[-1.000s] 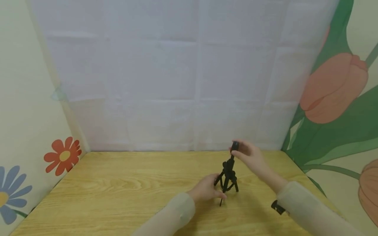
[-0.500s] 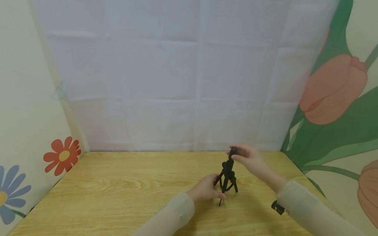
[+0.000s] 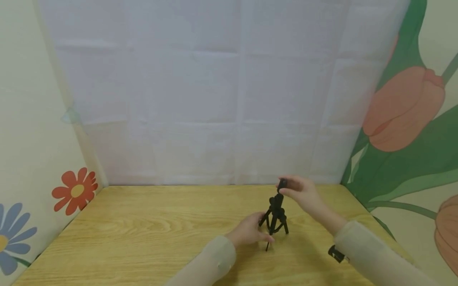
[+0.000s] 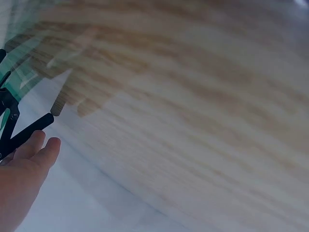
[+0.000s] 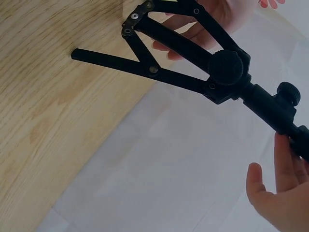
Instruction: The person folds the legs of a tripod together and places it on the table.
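Observation:
A small black tripod [image 3: 276, 202] stands on the wooden table with its legs spread. My left hand [image 3: 248, 230] holds it low down, thumb in front and fingers behind a leg. In the left wrist view, my fingers [image 4: 36, 147] lie along one black leg [image 4: 29, 133] at the left edge. At the top, my right hand [image 3: 300, 192] pinches the tripod's head between thumb and fingers. The right wrist view shows the leg braces, a round knob [image 5: 226, 67] at the hub and a smaller knob [image 5: 288, 93] on the column, with my right fingers against the column above it.
The wood-grain table [image 3: 150, 234] reaches back to a white creased cloth [image 3: 193, 95]. Flower-printed panels stand at the left and right sides. A small black item [image 3: 336, 253] shows beside my right sleeve [image 3: 368, 246].
My right hand has come down a little with the tripod's head, and the column below it shows shorter. The left hand and the legs have stayed in place.

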A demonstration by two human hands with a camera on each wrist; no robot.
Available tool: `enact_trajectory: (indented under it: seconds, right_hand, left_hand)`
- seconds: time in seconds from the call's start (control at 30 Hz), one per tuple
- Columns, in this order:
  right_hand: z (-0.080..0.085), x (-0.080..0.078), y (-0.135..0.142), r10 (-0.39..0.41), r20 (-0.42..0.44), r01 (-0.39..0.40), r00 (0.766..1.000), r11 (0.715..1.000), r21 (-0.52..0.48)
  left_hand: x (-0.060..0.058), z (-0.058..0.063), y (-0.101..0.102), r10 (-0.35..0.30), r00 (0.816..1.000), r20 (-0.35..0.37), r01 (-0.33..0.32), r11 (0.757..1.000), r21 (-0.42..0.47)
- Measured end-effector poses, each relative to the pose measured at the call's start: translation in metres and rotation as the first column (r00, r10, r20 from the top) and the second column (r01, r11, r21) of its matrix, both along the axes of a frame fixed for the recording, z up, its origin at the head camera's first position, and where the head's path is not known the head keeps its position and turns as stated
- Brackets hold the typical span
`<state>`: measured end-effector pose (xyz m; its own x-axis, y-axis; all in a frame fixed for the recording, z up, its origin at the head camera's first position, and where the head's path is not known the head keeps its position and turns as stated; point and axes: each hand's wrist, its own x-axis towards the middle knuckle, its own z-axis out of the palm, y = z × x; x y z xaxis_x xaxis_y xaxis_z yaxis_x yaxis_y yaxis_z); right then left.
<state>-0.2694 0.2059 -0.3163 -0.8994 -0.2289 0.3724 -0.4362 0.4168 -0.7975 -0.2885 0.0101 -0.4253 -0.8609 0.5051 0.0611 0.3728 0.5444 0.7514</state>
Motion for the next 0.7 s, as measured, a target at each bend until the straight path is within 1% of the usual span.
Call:
enact_trajectory:
  seconds: [0.27,0.43,0.53,0.6,0.7]
  right_hand:
    - [0.0006,0.001,-0.001,-0.012,0.001,0.012,1.0,1.0,-0.006]
    - [0.0008,0.0017,0.0,0.022,0.016,-0.021,1.0,0.998,-0.055]
    - [0.0014,0.0024,-0.0004,0.035,0.017,-0.034,0.999,0.998,-0.06]
    - [0.0021,0.0028,-0.0007,0.032,0.023,-0.031,0.999,0.998,-0.054]
    - [0.0036,0.0024,-0.001,0.008,0.049,-0.005,0.999,0.998,-0.066]
  left_hand:
    - [0.0007,-0.0008,-0.0004,0.0,1.0,-0.011,0.0,1.0,0.004]
    - [0.0006,-0.0009,-0.0005,-0.002,1.0,-0.003,0.002,1.0,0.016]
    - [0.0009,-0.0002,-0.0007,0.002,1.0,0.004,-0.002,1.0,0.013]
    - [0.0013,0.0003,-0.001,0.004,1.0,0.01,-0.004,1.0,0.011]
    - [0.0018,0.002,-0.001,0.003,1.0,0.012,-0.003,1.0,0.009]
